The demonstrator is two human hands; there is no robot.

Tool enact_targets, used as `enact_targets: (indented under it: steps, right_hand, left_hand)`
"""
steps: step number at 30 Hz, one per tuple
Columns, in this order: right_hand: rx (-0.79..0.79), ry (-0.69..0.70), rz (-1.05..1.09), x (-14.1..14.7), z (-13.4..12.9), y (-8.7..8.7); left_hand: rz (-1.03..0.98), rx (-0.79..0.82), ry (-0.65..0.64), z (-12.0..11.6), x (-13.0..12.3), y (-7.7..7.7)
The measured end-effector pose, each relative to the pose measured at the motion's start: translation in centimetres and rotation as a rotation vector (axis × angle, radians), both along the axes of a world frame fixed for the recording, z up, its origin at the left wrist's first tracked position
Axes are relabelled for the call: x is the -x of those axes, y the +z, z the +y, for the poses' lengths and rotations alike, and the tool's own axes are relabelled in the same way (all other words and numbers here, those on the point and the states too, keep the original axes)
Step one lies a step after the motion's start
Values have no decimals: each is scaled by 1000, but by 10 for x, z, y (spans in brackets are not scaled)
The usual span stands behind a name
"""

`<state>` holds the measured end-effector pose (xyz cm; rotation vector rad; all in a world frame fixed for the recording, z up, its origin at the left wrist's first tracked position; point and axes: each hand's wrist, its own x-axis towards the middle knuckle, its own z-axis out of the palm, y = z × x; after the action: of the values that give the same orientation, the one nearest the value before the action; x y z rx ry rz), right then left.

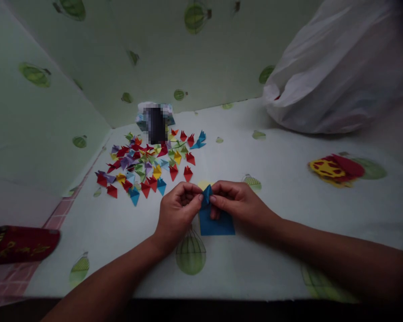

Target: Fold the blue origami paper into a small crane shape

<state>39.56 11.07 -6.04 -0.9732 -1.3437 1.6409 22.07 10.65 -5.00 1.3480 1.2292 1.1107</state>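
A small folded blue paper piece (207, 195) stands upright between my two hands. My left hand (181, 205) pinches its left side with thumb and fingers, and my right hand (237, 201) pinches its right side. Beneath them a flat blue paper square (218, 224) lies on the table, partly covered by my right fingers. A bit of yellow paper (204, 184) shows just behind the folded piece. To the left of my hands spreads a pile of small folded paper shapes (147, 168) in red, yellow, blue, green and purple.
Behind the pile stands a box (170, 114) with a blurred dark object against it. A large white plastic bag (336, 76) fills the back right. Red and yellow cut-outs (337, 169) lie at the right, and a dark red object (27, 243) at the left edge.
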Motion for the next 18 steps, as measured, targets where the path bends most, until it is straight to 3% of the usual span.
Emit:
enact_targets:
  steps: [18]
  right_hand:
    - [-103, -48, -127, 0, -1, -1]
  left_hand:
    - [31, -41, -92, -2, 1, -5]
